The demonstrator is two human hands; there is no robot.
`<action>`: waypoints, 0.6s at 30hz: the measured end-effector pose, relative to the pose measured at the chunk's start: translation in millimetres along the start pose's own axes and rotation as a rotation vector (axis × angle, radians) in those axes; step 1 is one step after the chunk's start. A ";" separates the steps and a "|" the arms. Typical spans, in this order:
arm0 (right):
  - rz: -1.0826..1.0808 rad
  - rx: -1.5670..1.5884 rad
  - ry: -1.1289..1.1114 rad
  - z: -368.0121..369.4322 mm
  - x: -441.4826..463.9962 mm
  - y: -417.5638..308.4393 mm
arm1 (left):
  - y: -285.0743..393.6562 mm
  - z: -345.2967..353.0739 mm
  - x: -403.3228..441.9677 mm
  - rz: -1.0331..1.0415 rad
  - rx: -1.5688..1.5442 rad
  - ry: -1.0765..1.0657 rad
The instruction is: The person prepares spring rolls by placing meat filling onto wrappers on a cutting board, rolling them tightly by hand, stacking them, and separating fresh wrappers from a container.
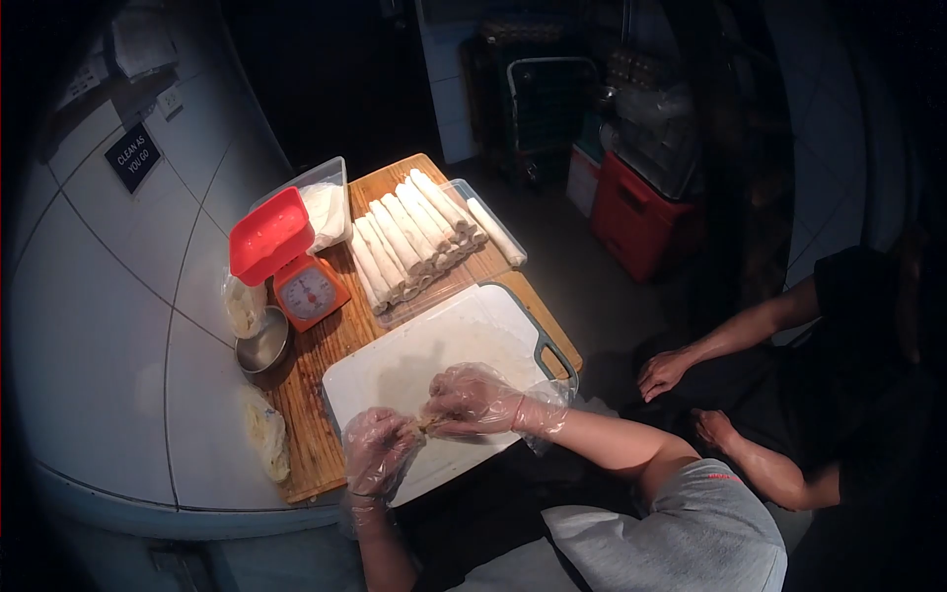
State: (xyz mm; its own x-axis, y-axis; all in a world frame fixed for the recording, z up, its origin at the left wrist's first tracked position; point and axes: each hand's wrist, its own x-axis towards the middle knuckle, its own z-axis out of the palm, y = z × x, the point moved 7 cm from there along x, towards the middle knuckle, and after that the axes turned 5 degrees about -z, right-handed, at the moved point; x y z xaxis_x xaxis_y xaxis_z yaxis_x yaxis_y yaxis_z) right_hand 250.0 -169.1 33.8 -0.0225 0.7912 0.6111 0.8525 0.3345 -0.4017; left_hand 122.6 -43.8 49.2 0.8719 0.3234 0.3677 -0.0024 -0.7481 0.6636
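Grey sleeve [681, 523] foremost, a small brownish piece [425, 426] is being pinched over a white board [473, 340], fingers of the left hand [380, 449] and right hand [475, 400] apparently clamped on it. It could be dropped if slick gloves [370, 474] slip. Pale sheets [326, 209] are being held in a clear tub [338, 168], a white roll [493, 230] in a blue-edged tray [524, 259].

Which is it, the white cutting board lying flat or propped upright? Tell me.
Flat: the cutting board lies broad face up on the wooden table.
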 end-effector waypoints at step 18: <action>0.022 0.006 -0.019 1.2 -0.6 1.0 | 6.1 0.1 2.6 0.026 0.002 -0.002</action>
State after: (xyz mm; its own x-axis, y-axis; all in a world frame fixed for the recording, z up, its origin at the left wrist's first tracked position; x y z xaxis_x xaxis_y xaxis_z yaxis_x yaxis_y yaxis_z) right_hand 250.2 -168.6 32.2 -0.0137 0.8077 0.5894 0.8499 0.3200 -0.4187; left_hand 124.9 -47.6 54.1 0.8726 0.3029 0.3831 -0.0236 -0.7573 0.6526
